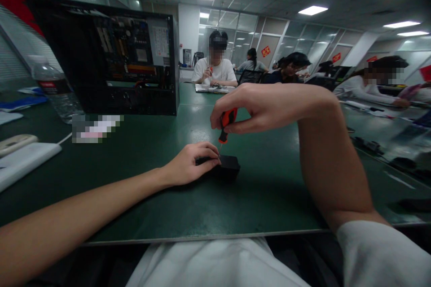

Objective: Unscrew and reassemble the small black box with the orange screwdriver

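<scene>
A small black box-shaped part (230,166) lies on the green tabletop in front of me. My left hand (193,161) is closed on its left end, thumb on the near side and fingers over the top. From above, my right hand (235,110) grips a red and black screwdriver (229,119), its wrist bent and raised. The screwdriver stands nearly upright, its thin shaft reaching down to the top of the black part beside my left fingertips. Whether its tip sits on a screw is too small to tell.
An open computer case (134,63) stands at the back left, with a clear plastic bottle (55,85) beside it. A white power strip (27,161) lies at the far left. Across the table sits a person (215,67) in white; other people work at the right.
</scene>
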`<state>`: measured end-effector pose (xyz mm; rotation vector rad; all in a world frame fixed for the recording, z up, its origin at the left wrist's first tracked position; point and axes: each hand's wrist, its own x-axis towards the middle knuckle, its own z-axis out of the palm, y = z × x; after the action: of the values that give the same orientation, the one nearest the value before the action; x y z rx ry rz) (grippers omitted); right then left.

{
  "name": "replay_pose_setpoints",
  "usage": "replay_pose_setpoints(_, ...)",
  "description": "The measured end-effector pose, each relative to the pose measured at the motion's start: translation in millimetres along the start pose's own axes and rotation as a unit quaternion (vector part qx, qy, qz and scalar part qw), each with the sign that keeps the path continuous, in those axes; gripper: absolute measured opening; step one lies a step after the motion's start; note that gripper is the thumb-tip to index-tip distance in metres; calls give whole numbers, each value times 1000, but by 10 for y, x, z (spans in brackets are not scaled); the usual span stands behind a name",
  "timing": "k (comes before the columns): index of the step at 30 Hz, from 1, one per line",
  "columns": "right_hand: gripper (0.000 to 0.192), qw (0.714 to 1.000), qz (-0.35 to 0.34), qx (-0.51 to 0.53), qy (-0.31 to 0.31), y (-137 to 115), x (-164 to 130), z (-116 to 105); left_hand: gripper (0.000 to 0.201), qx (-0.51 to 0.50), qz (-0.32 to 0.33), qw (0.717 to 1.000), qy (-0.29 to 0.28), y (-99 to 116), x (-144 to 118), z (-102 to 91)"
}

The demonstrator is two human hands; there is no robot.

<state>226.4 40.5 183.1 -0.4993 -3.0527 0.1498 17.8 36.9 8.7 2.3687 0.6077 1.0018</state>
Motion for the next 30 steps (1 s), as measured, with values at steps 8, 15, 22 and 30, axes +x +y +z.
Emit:
replay_pose_setpoints(8,28,1000,-24,18,9,13,28,10,17,-5,3,1000,9,3,-2,-6)
replay_pose_setpoints(15,36,998,29,-30,44,1,-50,-25,13,12,11,999,34,34,11,-12)
replay_pose_setpoints(22,27,999,-11,-33,32,4,-58,-26,7,12,27,998,57,-17,8,18)
replay_pose_setpoints(30,29,993,20,-72,89,-32,-49,-1,6,11,27,998,61,-7,5,18)
